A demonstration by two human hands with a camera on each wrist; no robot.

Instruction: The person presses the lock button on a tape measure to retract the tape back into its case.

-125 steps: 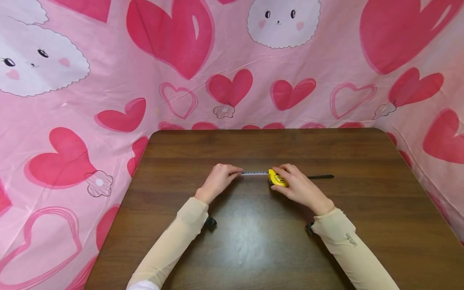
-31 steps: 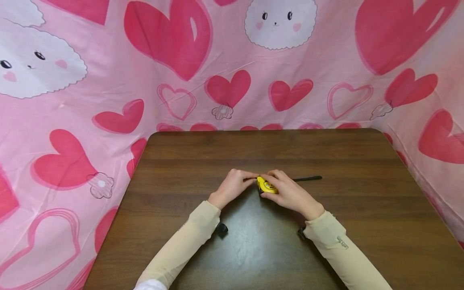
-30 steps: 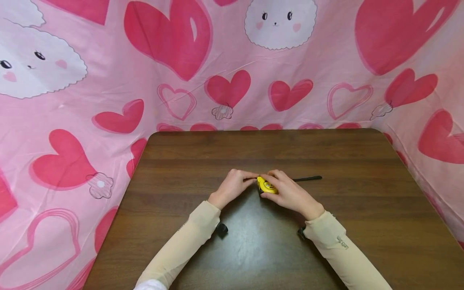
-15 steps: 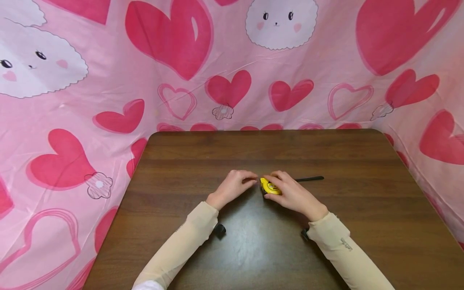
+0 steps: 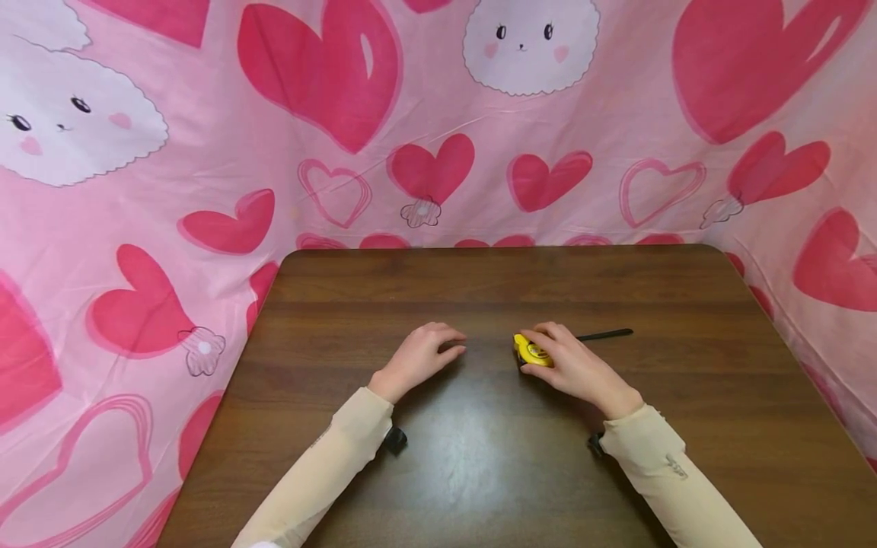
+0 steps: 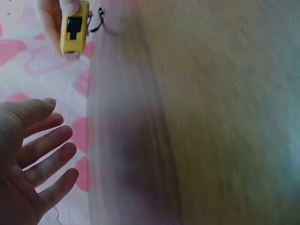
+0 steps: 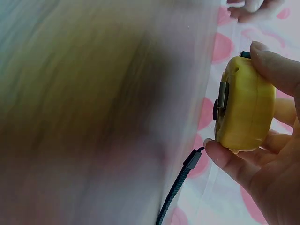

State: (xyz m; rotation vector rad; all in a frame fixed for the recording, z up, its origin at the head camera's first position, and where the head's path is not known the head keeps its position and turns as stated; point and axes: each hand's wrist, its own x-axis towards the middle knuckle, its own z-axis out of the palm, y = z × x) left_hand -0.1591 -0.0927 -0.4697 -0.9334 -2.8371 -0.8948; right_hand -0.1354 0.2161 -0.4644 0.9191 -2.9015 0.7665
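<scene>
A yellow tape measure (image 5: 530,352) is in my right hand (image 5: 581,371), thumb and fingers gripping its case over the middle of the table. Its black wrist strap (image 5: 606,335) trails out to the right; the right wrist view shows the cord end (image 7: 191,159) near the fingers. In the left wrist view the blade's metal tip (image 6: 72,56) sits right at the mouth of the case. My left hand (image 5: 414,358) is empty, a short gap left of the tape measure, its fingers spread and slightly bent.
The brown wooden table (image 5: 473,281) has rounded far corners. Pink cloth (image 5: 466,114) printed with hearts hangs behind it and along both sides. A small black camera (image 5: 395,440) sits under the left wrist, and another black camera (image 5: 596,444) under the right.
The blade, stretched between the hands at first, has gone back into the case as the hands came together. Since then the left hand has let go and moved left, the tape measure right.
</scene>
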